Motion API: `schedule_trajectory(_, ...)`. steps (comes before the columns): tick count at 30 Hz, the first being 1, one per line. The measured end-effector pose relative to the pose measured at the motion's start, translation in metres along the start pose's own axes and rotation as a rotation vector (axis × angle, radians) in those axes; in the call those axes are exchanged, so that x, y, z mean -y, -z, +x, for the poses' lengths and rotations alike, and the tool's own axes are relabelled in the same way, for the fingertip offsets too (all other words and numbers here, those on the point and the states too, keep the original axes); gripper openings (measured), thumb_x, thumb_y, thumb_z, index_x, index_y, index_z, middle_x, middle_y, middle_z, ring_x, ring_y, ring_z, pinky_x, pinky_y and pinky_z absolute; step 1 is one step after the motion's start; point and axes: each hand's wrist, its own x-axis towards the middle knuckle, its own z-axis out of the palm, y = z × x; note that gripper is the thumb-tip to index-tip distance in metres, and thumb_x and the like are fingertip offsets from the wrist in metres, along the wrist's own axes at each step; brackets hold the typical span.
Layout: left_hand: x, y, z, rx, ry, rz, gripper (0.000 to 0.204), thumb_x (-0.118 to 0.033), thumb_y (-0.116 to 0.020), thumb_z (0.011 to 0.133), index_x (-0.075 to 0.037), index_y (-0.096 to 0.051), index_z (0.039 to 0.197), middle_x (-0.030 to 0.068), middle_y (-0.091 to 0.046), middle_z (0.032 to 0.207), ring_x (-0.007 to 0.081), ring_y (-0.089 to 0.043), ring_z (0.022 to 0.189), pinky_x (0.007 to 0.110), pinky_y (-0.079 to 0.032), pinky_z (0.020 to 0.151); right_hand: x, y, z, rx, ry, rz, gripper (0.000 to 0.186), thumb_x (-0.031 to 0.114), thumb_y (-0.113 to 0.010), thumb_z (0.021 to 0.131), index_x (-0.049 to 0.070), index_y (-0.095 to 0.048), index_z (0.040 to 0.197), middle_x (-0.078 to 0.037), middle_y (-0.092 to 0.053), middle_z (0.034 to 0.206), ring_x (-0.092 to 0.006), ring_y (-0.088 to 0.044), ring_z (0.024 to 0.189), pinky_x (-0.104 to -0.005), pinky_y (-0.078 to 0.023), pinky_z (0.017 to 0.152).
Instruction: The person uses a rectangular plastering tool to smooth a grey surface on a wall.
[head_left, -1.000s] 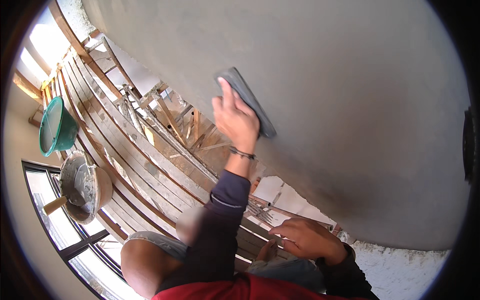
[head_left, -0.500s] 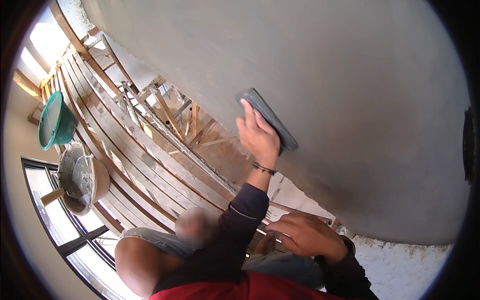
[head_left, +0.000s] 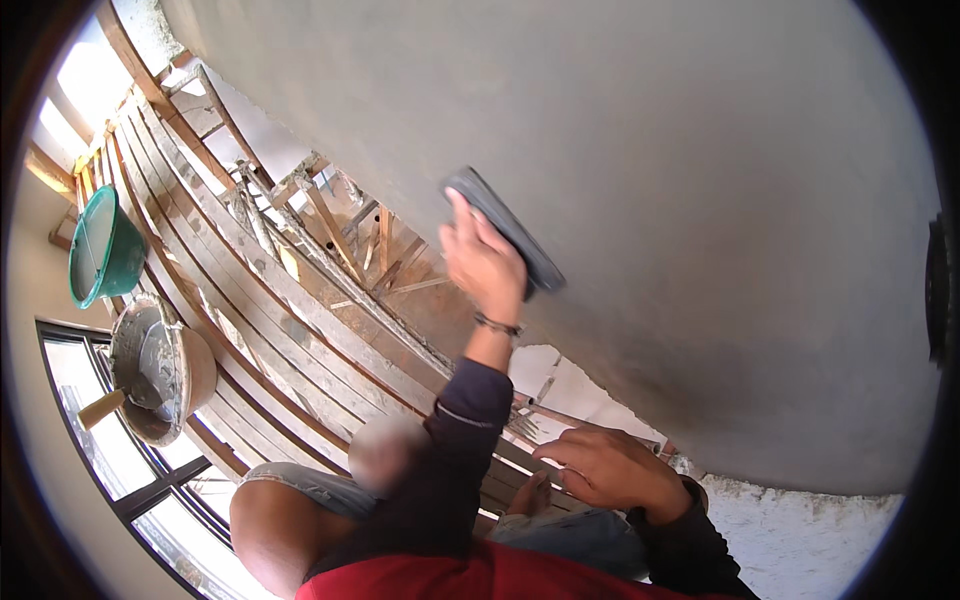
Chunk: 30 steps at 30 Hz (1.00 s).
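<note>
My left hand [head_left: 487, 262] is closed round a dark grey plastering float [head_left: 510, 232]. The float's long, flat face lies against the grey plastered wall [head_left: 700, 130], and its handle is hidden by my fingers. A dark bracelet circles that wrist. Lower down to the right, my right hand [head_left: 610, 470] hangs in front of my jeans leg, close to the wall's lower edge. Its fingers are loosely bent and apart, with nothing visible in them. The plaster looks smooth, with a darker patch low on the right.
Scaffold planks [head_left: 260, 310] run along the left, with gaps between them. On them stand a green bucket [head_left: 118, 250] and a mortar-smeared tub [head_left: 195, 370] with a wooden handle [head_left: 102, 409] sticking out. Timber pieces [head_left: 335, 235] show below. A dark-framed window [head_left: 150, 500] is at lower left.
My left hand has moved the float a little to the left and slightly up along the wall. My right hand has stayed almost in place.
</note>
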Motion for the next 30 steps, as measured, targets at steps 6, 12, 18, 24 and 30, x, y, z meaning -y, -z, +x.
schedule_trajectory(6,0.022,-0.018,0.101,-0.121,-0.016,0.116,0.045,-0.022,-0.059,0.101,-0.015,-0.058,0.146,0.0168,-0.056,0.085,0.0353,-0.060,0.075,0.046,-0.048,0.069,-0.001,0.003,0.010,0.037,-0.014,0.032,0.031,0.011,-0.064,0.086,0.007,-0.070,0.116,-0.016,-0.070,0.103,-0.0363,-0.067,0.099,-0.0444,-0.055,0.085)
schedule_trajectory(12,0.038,-0.010,0.198,-0.021,0.145,-0.015,0.043,-0.031,-0.050,0.104,-0.014,-0.062,0.142,0.0207,-0.073,0.105,0.0409,-0.069,0.095,0.049,-0.054,0.081,-0.009,0.002,0.013,-0.012,-0.014,0.018,0.031,0.011,-0.061,0.087,0.007,-0.070,0.116,-0.016,-0.071,0.104,-0.0369,-0.067,0.099,-0.0450,-0.055,0.087)
schedule_trajectory(18,0.008,0.003,-0.029,0.114,0.034,-0.047,0.052,-0.020,-0.056,0.100,-0.010,-0.051,0.151,0.0131,-0.051,0.085,0.0327,-0.058,0.074,0.043,-0.047,0.069,-0.004,-0.001,0.034,0.075,-0.011,0.032,0.034,0.010,-0.062,0.085,0.007,-0.069,0.119,-0.015,-0.070,0.101,-0.0369,-0.066,0.101,-0.0455,-0.055,0.088)
schedule_trajectory(24,0.064,-0.030,0.117,-0.130,-0.044,0.152,0.047,-0.022,-0.057,0.100,-0.013,-0.058,0.145,0.0164,-0.056,0.087,0.0359,-0.060,0.076,0.047,-0.048,0.071,-0.012,-0.004,0.023,0.048,0.001,0.025,0.034,0.009,-0.060,0.087,0.008,-0.067,0.121,-0.015,-0.070,0.106,-0.0370,-0.066,0.100,-0.0467,-0.054,0.086)
schedule_trajectory(30,0.057,-0.016,0.158,0.030,0.221,0.056,0.043,-0.030,-0.050,0.104,-0.014,-0.061,0.142,0.0232,-0.070,0.095,0.0427,-0.068,0.089,0.050,-0.052,0.077,-0.009,0.000,0.002,0.013,-0.051,0.013,0.032,0.010,-0.061,0.087,0.006,-0.067,0.119,-0.015,-0.070,0.105,-0.0374,-0.066,0.099,-0.0471,-0.054,0.085)
